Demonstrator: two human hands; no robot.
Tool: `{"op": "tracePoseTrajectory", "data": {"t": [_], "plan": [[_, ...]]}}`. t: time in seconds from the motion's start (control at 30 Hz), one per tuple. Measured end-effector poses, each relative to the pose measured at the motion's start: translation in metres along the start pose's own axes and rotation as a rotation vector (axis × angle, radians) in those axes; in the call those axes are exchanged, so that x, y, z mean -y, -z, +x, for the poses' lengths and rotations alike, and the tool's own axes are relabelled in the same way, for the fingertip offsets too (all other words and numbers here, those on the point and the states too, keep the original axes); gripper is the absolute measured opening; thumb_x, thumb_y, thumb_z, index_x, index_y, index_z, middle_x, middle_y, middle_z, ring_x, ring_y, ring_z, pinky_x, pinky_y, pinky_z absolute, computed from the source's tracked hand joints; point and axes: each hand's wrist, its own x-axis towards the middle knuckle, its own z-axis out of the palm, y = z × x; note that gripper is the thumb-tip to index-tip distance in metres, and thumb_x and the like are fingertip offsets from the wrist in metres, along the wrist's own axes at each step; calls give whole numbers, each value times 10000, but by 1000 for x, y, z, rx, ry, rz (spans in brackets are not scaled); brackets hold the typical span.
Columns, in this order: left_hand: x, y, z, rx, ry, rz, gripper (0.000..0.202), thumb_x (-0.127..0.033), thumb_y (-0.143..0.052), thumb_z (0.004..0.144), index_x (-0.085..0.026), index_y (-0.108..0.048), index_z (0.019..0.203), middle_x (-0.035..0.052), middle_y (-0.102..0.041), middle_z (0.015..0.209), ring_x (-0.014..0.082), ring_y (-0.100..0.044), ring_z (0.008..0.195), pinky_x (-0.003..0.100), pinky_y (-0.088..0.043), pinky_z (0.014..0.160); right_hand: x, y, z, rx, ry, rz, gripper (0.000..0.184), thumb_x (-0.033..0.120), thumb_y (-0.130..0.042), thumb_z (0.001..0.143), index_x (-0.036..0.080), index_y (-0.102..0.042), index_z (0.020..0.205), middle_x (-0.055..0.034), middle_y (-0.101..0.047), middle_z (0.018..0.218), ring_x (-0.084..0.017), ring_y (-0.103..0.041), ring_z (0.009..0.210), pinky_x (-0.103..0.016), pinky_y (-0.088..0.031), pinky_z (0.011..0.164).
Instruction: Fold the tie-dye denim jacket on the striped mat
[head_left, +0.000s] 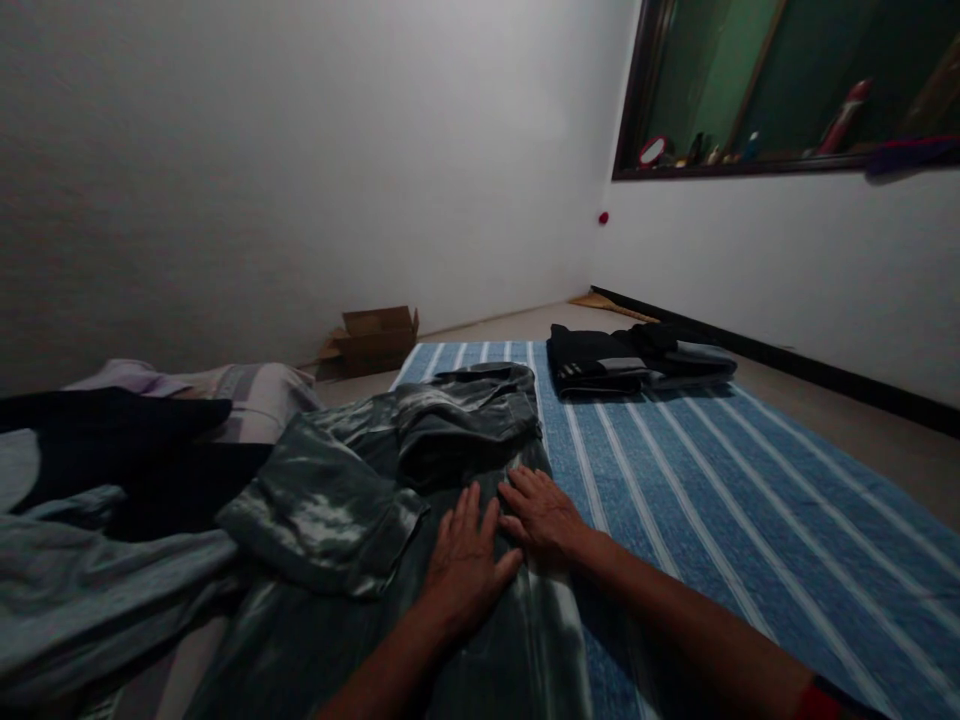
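Note:
A grey-green washed garment point(360, 490) lies spread on a blue mat with white stripes point(712, 480). My left hand point(466, 560) lies flat on the garment with fingers stretched out, holding nothing. My right hand point(541, 515) rests beside it, palm down on the garment's right edge, fingers extended toward the left. The two hands almost touch at the thumbs.
A stack of folded dark clothes point(634, 362) sits at the mat's far end. A loose heap of clothes point(112, 480) lies to the left. An open cardboard box point(375, 340) stands by the wall. A window sill point(750, 165) with small items is up on the right.

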Motion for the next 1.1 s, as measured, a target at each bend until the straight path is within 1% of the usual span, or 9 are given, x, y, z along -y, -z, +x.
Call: {"op": "tracePoseTrajectory", "data": {"t": [0.13, 0.4, 0.67, 0.8, 0.97, 1.03, 1.1], "plan": [[0, -1, 1, -4, -5, 12, 689, -487, -468, 839, -123, -391, 1419, 188, -183, 1540, 314, -157, 1422, 489, -187, 1127, 2, -1, -5, -23, 6, 2, 432, 418, -510, 934, 169, -508, 1286, -146, -434, 1390, -291, -364, 1307, -489, -321, 1065], [0, 1, 1, 17, -4, 24, 687, -478, -469, 844, -124, -379, 1427, 192, -175, 1540, 309, -142, 1425, 488, -181, 1129, 1, -3, -6, -69, 13, 9, 413, 392, -540, 921, 167, -528, 1266, -141, -450, 1377, -296, -381, 1290, -488, -324, 1056], [0, -1, 2, 21, -1, 43, 687, -486, -470, 850, -119, -384, 1424, 195, -168, 1539, 308, -152, 1423, 489, -186, 1128, 1, -4, -5, -78, 12, 8, 416, 402, -546, 915, 163, -537, 1255, -136, -465, 1363, -298, -381, 1285, -480, -323, 1055], [0, -1, 2, 26, 1, 43, 694, -504, -457, 851, -126, -377, 1428, 186, -164, 1544, 301, -134, 1427, 487, -174, 1131, 3, -1, -6, -66, 10, 16, 404, 398, -529, 924, 165, -537, 1255, -137, -461, 1369, -286, -377, 1290, -476, -317, 1058], [-3, 4, 1, 42, 1, 23, 695, -494, -463, 856, -126, -359, 1437, 187, -146, 1548, 298, -119, 1430, 476, -167, 1135, 3, 2, -6, -56, -4, 18, 404, 384, -543, 918, 169, -532, 1260, -134, -456, 1372, -280, -373, 1294, -468, -313, 1061], [-4, 5, -1, 45, 4, 10, 696, -493, -467, 857, -126, -355, 1437, 188, -142, 1549, 298, -117, 1430, 476, -166, 1136, 4, 5, -6, -48, -10, 17, 381, 371, -563, 907, 166, -550, 1228, -135, -475, 1346, -278, -392, 1275, -462, -325, 1049], [-3, 6, -2, 50, -3, -3, 684, -475, -471, 859, -122, -353, 1433, 190, -137, 1550, 299, -114, 1431, 481, -167, 1134, 8, 11, -8, -50, -1, 25, 319, 339, -576, 899, 159, -578, 1163, -139, -510, 1292, -273, -429, 1237, -467, -333, 1040]]}}
